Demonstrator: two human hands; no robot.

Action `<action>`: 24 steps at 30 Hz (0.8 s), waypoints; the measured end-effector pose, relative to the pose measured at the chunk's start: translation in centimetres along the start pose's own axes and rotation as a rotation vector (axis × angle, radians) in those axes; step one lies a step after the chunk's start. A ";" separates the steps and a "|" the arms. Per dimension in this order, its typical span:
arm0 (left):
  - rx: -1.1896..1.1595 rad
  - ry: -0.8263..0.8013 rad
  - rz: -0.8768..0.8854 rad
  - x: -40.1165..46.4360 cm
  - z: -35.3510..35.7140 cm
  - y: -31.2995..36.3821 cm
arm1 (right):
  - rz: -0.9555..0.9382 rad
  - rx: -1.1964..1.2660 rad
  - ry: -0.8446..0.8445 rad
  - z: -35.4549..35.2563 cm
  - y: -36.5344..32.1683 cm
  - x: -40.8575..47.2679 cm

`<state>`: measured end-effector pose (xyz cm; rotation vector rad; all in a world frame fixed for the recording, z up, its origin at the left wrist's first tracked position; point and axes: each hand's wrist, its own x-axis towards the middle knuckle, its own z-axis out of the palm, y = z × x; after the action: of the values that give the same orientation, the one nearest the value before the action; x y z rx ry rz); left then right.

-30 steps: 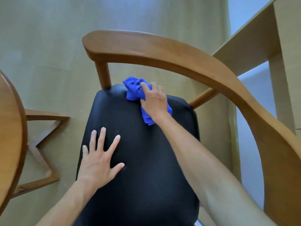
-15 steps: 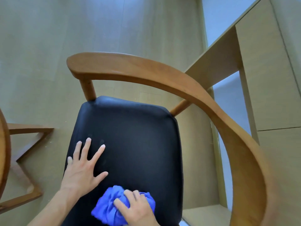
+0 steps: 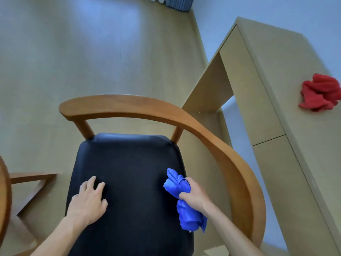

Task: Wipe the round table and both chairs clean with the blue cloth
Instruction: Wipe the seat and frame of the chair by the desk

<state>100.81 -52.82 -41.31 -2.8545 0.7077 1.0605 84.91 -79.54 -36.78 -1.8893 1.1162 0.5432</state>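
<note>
1. Chair (image 3: pixel 230 163) fills the near middle of the view: a black padded seat (image 3: pixel 129 172) ringed by a curved wooden backrest rail that sweeps from the far left round to the near right.
2. The left hand (image 3: pixel 88 202) rests on the near left part of the seat, palm down, fingers gently curled with their tips on the leather and holding nothing.
3. The right hand (image 3: pixel 193 195) grips the blue cloth (image 3: pixel 184 204) at the seat's near right edge, fingers wrapped round its bunched middle.
4. One crumpled end of the cloth sticks out beyond the fist toward the far side, over the seat; the other end hangs down nearer, past the seat's edge (whether the cloth touches the leather cannot be told).
5. A sliver of the round tabletop (image 3: pixel 4 191) curves along the left edge, with its wooden base (image 3: pixel 31 182) on the floor just beside the chair.
6. A pale wooden desk (image 3: pixel 276 89) stands to the right, well apart from the hands.
7. A crumpled red cloth (image 3: pixel 321 93) lies on the desk near the right edge of the view.
8. Pale wood-look floor (image 3: pixel 92 52) stretches away to the far side.
</note>
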 end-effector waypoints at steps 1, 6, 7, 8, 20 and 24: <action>0.004 0.022 0.004 -0.5 -1.0 0.4 | -0.095 0.013 0.014 -0.6 -0.9 -1.2; -0.050 0.321 0.099 -2.2 -7.2 2.4 | -0.471 0.090 0.492 -7.3 -5.9 -4.3; -0.052 0.394 0.129 -2.3 -8.5 2.8 | -0.483 0.050 0.620 -8.8 -6.4 -3.9; -0.053 0.457 0.154 -2.3 -9.8 3.1 | -0.459 -0.001 0.736 -10.0 -6.8 -3.0; -0.171 0.665 0.077 1.6 -15.9 -1.5 | -0.555 -0.429 0.745 4.3 -26.7 5.8; -0.259 0.690 -0.029 3.7 -17.1 -3.9 | -0.859 -0.569 0.596 9.3 -30.1 5.7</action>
<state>115.48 -53.71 -30.99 -3.4560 0.5624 0.1320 114.17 -67.36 -32.26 -2.8808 0.3688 -0.2500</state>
